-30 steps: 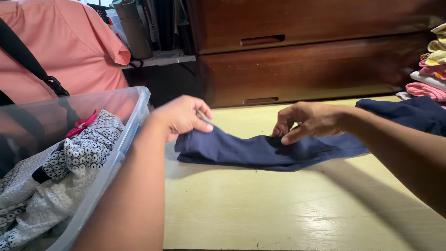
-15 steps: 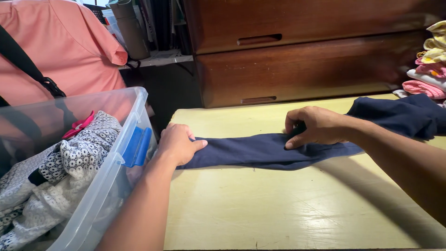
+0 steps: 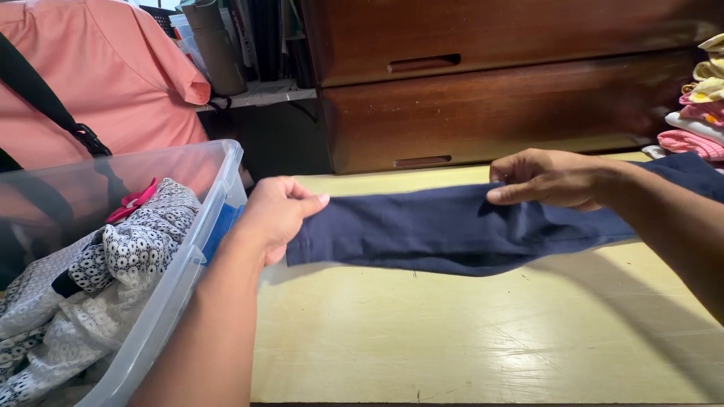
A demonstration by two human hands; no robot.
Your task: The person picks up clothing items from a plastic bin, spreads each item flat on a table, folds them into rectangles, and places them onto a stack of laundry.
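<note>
A long navy blue garment point(image 3: 422, 230) is stretched out just above the pale yellow table point(image 3: 452, 339). My left hand point(image 3: 277, 213) pinches its left end near the bin. My right hand point(image 3: 547, 179) grips the cloth further right, thumb and fingers closed on its upper edge. The rest of the garment trails off to the right behind my right forearm.
A clear plastic bin point(image 3: 181, 249) holding black-and-white patterned clothes stands at the left. A person in a pink shirt point(image 3: 98, 83) sits behind it. A dark wooden chest of drawers point(image 3: 490, 98) backs the table. Folded pink and yellow clothes point(image 3: 697, 113) are stacked at the far right.
Both hands have lifted the navy garment off the table and pulled it flat and taut; half a second ago it lay pressed on the tabletop.
</note>
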